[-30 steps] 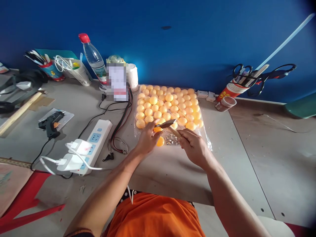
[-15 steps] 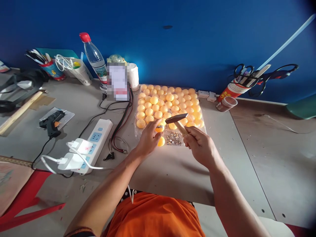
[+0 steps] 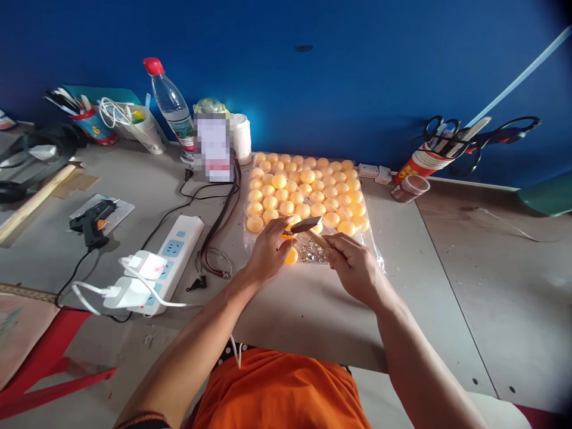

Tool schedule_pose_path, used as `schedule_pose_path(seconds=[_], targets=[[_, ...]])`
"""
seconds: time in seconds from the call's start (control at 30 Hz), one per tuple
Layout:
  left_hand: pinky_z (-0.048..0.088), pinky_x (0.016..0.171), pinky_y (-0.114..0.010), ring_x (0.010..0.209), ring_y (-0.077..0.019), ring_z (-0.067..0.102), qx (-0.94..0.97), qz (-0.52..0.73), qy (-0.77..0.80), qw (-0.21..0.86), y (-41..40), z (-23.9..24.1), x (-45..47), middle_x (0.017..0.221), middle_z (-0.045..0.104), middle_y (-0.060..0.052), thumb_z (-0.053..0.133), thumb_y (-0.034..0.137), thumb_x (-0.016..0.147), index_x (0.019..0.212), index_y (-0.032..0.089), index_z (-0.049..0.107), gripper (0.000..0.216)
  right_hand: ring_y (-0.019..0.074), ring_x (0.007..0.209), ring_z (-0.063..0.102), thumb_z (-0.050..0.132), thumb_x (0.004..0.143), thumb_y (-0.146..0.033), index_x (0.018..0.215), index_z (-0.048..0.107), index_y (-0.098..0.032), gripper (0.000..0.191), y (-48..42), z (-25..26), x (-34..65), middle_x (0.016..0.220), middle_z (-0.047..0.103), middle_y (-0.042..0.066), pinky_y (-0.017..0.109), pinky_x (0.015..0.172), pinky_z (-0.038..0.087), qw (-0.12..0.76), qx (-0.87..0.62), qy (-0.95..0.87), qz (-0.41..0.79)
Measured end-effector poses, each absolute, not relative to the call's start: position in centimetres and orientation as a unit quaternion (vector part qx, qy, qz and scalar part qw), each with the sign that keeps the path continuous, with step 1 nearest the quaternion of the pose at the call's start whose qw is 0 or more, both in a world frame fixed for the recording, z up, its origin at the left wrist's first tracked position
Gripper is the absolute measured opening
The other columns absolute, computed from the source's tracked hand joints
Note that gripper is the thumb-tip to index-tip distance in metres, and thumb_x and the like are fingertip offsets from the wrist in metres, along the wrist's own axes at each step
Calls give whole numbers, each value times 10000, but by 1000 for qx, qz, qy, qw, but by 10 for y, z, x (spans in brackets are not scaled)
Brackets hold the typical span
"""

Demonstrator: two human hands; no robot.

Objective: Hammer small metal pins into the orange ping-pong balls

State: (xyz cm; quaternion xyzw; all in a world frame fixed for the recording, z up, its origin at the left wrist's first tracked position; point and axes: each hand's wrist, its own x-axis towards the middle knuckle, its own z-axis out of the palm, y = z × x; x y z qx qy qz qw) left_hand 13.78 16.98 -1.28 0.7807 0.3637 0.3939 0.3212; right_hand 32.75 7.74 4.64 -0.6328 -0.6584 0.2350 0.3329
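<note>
My right hand (image 3: 354, 263) is wrapped round the wooden handle of a hammer (image 3: 305, 225). Its dark head is over the orange ball (image 3: 288, 236) that my left hand (image 3: 269, 250) grips between thumb and fingers. Small metal bits show on that ball, partly hidden by the hammer head; whether the head touches them I cannot tell. Just below lies another orange ball (image 3: 291, 256). Small shiny metal pieces (image 3: 313, 252) are heaped between my hands. Behind them, rows of orange balls (image 3: 295, 186) fill a clear plastic bag.
To the left lie a power strip (image 3: 184, 238) with white chargers, a black glue gun (image 3: 95, 221) and loose cables. A bottle (image 3: 173, 110), a phone (image 3: 214, 149) and a white container (image 3: 242, 139) stand along the blue wall. A red cup (image 3: 422, 162) of tools is at right.
My right hand has brought the hammer down and to the left, so its head is now over the held ball. My left hand has stayed nearly in place.
</note>
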Motion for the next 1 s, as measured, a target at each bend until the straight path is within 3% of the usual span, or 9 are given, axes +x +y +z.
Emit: schedule_pose_path(seconds=[0.43,0.57,0.87,1.0], targets=[[496,1021,-373,1178,-221,604,784,387,370,316,171,-11,136,1272,643,-88,592,202,884,1302,222,566,419,166,729,565,475,953,-226,987,652,-187,184,76,47,325,840,615,47,294,671,458,351,-612,-676,212],[528,949,-356,1139,-231,622,782,363,394,319,169,-8,136,1241,653,-95,601,206,875,1300,213,564,428,176,790,597,466,959,-211,1039,655,-183,207,76,46,323,925,642,73,302,703,477,340,-603,-691,208],[552,734,-297,901,-190,629,767,348,441,311,170,-12,135,1108,647,-92,645,288,852,1243,184,585,409,174,791,589,467,954,-200,1059,655,-172,218,76,43,322,915,630,68,304,713,483,340,-607,-688,208],[551,728,-285,925,-186,614,763,348,449,310,169,-11,135,1126,624,-92,649,254,839,1229,179,585,403,172,760,582,485,942,-203,1057,654,-183,205,76,43,321,881,627,58,306,699,481,347,-620,-672,210]])
